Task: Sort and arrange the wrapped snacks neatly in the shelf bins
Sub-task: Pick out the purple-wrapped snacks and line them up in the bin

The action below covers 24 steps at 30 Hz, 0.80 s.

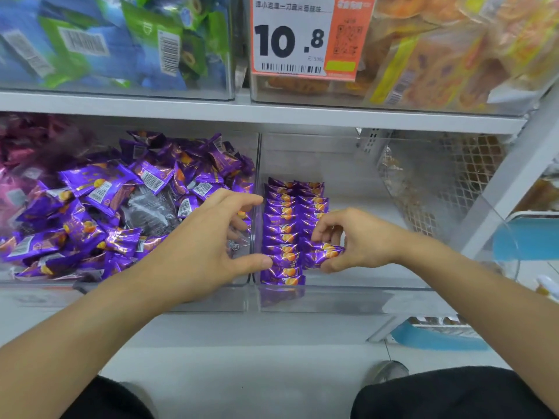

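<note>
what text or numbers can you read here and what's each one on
"10.8": price tag on the upper clear bin.
Chinese line along the price tag's top: too blurred to read.
QR code, barcode digits and small print on the tag: unreadable.
Barcodes on the purple snack wrappers and blue-green packets: too small.

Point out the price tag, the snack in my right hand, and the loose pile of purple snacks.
price tag [290, 37], head view, on the printed number.
held snack [325, 252], head view, on its wrapper's middle.
loose purple pile [99, 213], head view, on a wrapper near its centre.
</note>
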### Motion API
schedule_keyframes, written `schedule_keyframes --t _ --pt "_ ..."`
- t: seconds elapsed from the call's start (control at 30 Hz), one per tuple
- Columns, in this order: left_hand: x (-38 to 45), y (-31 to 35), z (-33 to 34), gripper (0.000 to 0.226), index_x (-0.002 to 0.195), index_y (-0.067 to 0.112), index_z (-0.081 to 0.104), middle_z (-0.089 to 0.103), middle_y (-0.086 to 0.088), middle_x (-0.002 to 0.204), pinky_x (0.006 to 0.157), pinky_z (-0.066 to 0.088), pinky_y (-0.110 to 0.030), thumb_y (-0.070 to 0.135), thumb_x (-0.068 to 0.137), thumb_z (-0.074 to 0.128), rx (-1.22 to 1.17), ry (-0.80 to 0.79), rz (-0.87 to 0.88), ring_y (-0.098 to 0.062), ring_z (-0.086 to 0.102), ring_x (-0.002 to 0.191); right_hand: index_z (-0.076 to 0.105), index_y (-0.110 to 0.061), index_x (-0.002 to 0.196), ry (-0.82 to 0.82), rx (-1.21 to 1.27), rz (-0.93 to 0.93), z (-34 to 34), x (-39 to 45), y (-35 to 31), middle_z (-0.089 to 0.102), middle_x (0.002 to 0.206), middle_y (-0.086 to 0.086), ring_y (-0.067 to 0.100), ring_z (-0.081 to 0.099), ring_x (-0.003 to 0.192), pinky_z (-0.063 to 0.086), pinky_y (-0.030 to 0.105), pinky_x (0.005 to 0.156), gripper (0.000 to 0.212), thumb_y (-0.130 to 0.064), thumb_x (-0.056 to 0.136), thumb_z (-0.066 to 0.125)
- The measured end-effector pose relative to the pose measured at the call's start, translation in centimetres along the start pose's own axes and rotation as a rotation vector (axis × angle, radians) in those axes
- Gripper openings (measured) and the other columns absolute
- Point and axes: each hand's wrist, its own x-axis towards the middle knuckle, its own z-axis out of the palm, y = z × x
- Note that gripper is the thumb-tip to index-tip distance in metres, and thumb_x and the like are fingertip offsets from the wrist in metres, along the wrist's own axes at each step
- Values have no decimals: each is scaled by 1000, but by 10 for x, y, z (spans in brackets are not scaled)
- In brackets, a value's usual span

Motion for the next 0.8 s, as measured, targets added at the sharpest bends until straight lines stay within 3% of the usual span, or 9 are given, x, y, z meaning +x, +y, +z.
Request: schedule_keyframes --t 0.13,0.33,0.43,0.67,0.8 --pt "-2 -1 0 86 135 48 38 43 26 110 79 47 -10 67 57 66 -17 -16 11 11 54 97 70 -24 104 6 -61 -12 3 -1 -4 60 93 -9 8 55 80 48 24 73 46 -29 64 91" --pt "-3 -1 0 82 134 50 36 44 25 112 77 45 -4 66 59 65 -26 -21 26 12 53 97 70 -25 105 -36 -76 -6 7 1 -2 63 93 -10 0 53 74 44 13 68 48 -30 63 92" --pt "-3 -1 1 82 135 48 37 44 23 112 77 43 -1 64 60 66 -32 -22 28 12 52 98 68 -28 101 -29 -78 3 8 2 -1 63 91 -12 0 54 74 45 15 68 48 -33 61 93" --pt "-3 -3 1 84 138 47 36 45 23 114 78 49 -10 68 61 62 -24 -25 34 9 54 99 64 -26 97 -58 -170 17 7 3 -3 62 87 -14 -6 50 67 37 10 58 51 -39 57 94" --pt "-3 -4 2 82 137 47 36 46 21 115 78 50 -11 66 62 63 -42 -22 34 8 54 99 56 -28 89 -60 -231 47 7 3 1 60 87 -11 0 49 70 39 22 60 55 -42 52 94"
